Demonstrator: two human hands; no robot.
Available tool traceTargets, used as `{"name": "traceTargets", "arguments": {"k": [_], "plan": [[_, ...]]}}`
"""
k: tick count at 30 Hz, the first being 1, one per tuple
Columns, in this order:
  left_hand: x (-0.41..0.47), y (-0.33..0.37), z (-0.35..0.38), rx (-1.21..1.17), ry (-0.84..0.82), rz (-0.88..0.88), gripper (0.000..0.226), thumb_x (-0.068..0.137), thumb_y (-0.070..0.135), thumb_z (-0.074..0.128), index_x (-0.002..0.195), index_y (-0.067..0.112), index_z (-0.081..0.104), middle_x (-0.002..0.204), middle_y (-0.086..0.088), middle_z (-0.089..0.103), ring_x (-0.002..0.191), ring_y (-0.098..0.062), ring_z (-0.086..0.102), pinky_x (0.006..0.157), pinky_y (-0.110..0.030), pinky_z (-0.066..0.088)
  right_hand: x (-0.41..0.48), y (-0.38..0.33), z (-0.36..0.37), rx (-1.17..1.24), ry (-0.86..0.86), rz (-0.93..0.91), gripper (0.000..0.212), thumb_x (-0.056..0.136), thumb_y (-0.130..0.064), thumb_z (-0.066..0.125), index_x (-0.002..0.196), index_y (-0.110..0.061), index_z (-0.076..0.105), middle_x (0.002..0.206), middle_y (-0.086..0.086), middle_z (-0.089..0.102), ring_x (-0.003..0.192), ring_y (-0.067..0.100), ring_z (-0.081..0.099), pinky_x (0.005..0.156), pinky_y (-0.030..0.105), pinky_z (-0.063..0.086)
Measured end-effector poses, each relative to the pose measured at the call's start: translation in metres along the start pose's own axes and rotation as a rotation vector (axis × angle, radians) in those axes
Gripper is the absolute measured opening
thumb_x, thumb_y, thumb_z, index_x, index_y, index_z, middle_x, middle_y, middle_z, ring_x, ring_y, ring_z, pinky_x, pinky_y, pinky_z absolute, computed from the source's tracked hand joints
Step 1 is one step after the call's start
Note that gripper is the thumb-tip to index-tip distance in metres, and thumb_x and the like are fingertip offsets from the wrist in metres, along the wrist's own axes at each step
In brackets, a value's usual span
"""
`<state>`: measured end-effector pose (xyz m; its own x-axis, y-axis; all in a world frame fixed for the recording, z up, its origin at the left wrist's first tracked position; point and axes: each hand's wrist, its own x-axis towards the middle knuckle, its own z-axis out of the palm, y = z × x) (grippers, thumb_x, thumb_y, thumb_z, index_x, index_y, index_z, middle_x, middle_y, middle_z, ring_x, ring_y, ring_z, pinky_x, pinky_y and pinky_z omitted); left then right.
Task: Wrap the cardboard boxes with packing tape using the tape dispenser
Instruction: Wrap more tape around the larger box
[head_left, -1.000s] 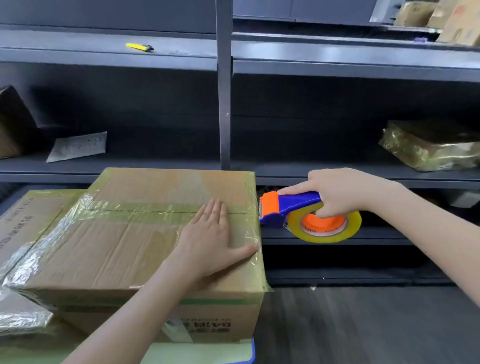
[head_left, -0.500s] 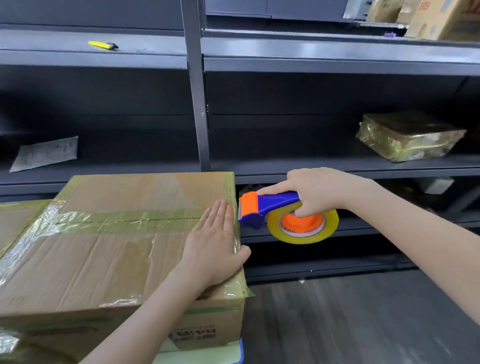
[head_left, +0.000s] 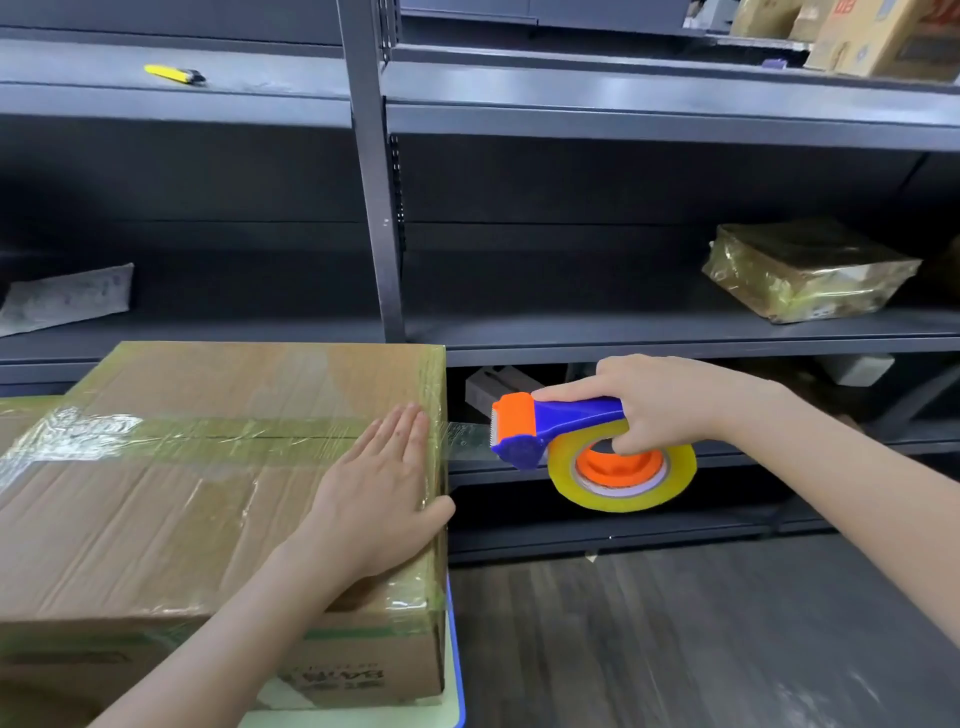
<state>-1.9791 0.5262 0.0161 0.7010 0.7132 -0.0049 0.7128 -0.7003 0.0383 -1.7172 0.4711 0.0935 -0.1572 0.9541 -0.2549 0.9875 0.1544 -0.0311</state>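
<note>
- I'm looking at dark grey metal shelving (head_left: 623, 124) filling the background, with a dark wood-look floor (head_left: 675, 634) running underneath it.
- A yellow utility knife (head_left: 174, 74) is lying on the upper left shelf, and a wrapped parcel (head_left: 808, 270) is sitting on the middle shelf to the right.
- The cardboard box (head_left: 182, 493) is sitting low on the left on a pale surface (head_left: 453, 675) with a blue edge. Its top seam and right edge are already showing glossy tape.
- The left hand (head_left: 384, 483) is lying flat on the box top by the right edge, fingers straight and close together, thumb hooking over that edge.
- The right hand (head_left: 670, 402) is curling round the blue handle of the tape dispenser (head_left: 550, 423), index finger running along its top.
- The dispenser is hanging in the air just to the right of the box, orange head pointing at it, with the tape roll (head_left: 623, 483) sitting beneath the handle.
- A strip of tape (head_left: 465, 441) is stretching from the box's right edge to the dispenser's head.
</note>
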Motion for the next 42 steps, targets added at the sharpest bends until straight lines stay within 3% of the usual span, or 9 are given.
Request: {"name": "traceTargets", "arguments": {"k": [5, 9, 10, 18, 22, 24, 29, 36, 42], "plan": [[-0.009, 0.004, 0.002, -0.024, 0.047, 0.052, 0.09, 0.067, 0.054, -0.006, 0.146, 0.012, -0.014, 0.152, -0.002, -0.021, 0.142, -0.015, -0.02, 0.113, -0.023, -0.017, 0.001, -0.002, 0.012, -0.072, -0.022, 0.009, 0.076, 0.084, -0.033, 0.056, 0.136, -0.066, 0.012, 0.089, -0.008, 0.04, 0.077, 0.011, 0.047, 0.064, 0.027, 0.042], [-0.009, 0.001, 0.005, 0.013, 0.073, 0.114, 0.072, 0.079, 0.04, 0.033, 0.14, 0.003, 0.039, 0.147, -0.011, 0.035, 0.137, -0.024, 0.031, 0.11, -0.024, 0.007, 0.005, -0.011, 0.025, -0.089, -0.016, -0.016, 0.077, 0.083, -0.03, 0.055, 0.137, -0.064, 0.013, 0.083, -0.009, 0.035, 0.077, 0.016, 0.052, 0.059, 0.026, 0.04], [-0.007, 0.001, 0.005, 0.008, 0.06, 0.117, 0.071, 0.078, 0.039, 0.035, 0.138, 0.002, 0.043, 0.145, -0.011, 0.04, 0.135, -0.023, 0.034, 0.11, -0.024, 0.008, 0.006, -0.013, 0.027, -0.09, -0.018, -0.012, 0.077, 0.083, -0.029, 0.055, 0.137, -0.064, 0.013, 0.082, -0.009, 0.035, 0.076, 0.017, 0.052, 0.057, 0.026, 0.038], [-0.005, 0.003, 0.007, -0.043, 0.085, 0.135, 0.074, 0.078, 0.041, 0.03, 0.14, 0.001, 0.041, 0.147, -0.011, 0.035, 0.137, -0.019, 0.022, 0.11, -0.021, 0.003, 0.016, -0.022, 0.029, -0.114, -0.018, -0.016, 0.076, 0.083, -0.026, 0.057, 0.14, -0.058, 0.018, 0.088, -0.004, 0.041, 0.067, 0.011, 0.043, 0.059, 0.027, 0.04], [-0.005, 0.004, 0.004, -0.105, 0.124, 0.147, 0.089, 0.069, 0.051, 0.004, 0.15, 0.013, 0.006, 0.155, 0.002, -0.004, 0.138, -0.006, -0.015, 0.107, -0.014, -0.017, 0.025, -0.03, 0.028, -0.168, -0.018, -0.033, 0.075, 0.083, -0.025, 0.058, 0.14, -0.056, 0.021, 0.085, -0.006, 0.042, 0.063, 0.009, 0.038, 0.055, 0.024, 0.036], [-0.005, 0.004, 0.002, -0.085, 0.091, 0.146, 0.092, 0.065, 0.052, -0.003, 0.15, 0.017, -0.005, 0.154, 0.005, -0.015, 0.136, -0.003, -0.023, 0.106, -0.014, -0.02, 0.032, -0.035, 0.026, -0.201, -0.008, -0.05, 0.075, 0.083, -0.023, 0.057, 0.14, -0.056, 0.022, 0.086, -0.005, 0.043, 0.062, 0.009, 0.037, 0.054, 0.024, 0.035], [-0.003, 0.003, 0.001, -0.083, 0.082, 0.153, 0.094, 0.064, 0.053, -0.003, 0.15, 0.015, -0.002, 0.156, 0.003, -0.011, 0.138, -0.004, -0.019, 0.109, -0.017, -0.016, 0.045, -0.043, 0.016, -0.285, -0.031, -0.072, 0.078, 0.082, -0.019, 0.059, 0.139, -0.057, 0.023, 0.091, -0.002, 0.046, 0.061, 0.008, 0.037, 0.05, 0.025, 0.033], [0.004, 0.002, 0.002, -0.043, 0.103, 0.191, 0.093, 0.066, 0.051, 0.01, 0.146, 0.008, 0.03, 0.156, -0.008, 0.016, 0.145, -0.017, 0.01, 0.11, -0.022, -0.005, 0.05, -0.056, 0.003, -0.359, -0.064, -0.106, 0.079, 0.084, -0.013, 0.062, 0.142, -0.052, 0.026, 0.073, -0.012, 0.026, 0.059, 0.007, 0.031, 0.049, 0.022, 0.031], [0.005, 0.003, -0.001, 0.002, 0.092, 0.195, 0.101, 0.06, 0.052, 0.0, 0.149, 0.01, 0.02, 0.158, -0.006, 0.006, 0.146, -0.015, 0.001, 0.108, -0.019, -0.007, 0.05, -0.068, -0.006, -0.429, -0.105, -0.095, 0.078, 0.085, -0.01, 0.064, 0.144, -0.045, 0.028, 0.094, -0.006, 0.038, 0.078, 0.012, 0.038, 0.049, 0.022, 0.029]]}}
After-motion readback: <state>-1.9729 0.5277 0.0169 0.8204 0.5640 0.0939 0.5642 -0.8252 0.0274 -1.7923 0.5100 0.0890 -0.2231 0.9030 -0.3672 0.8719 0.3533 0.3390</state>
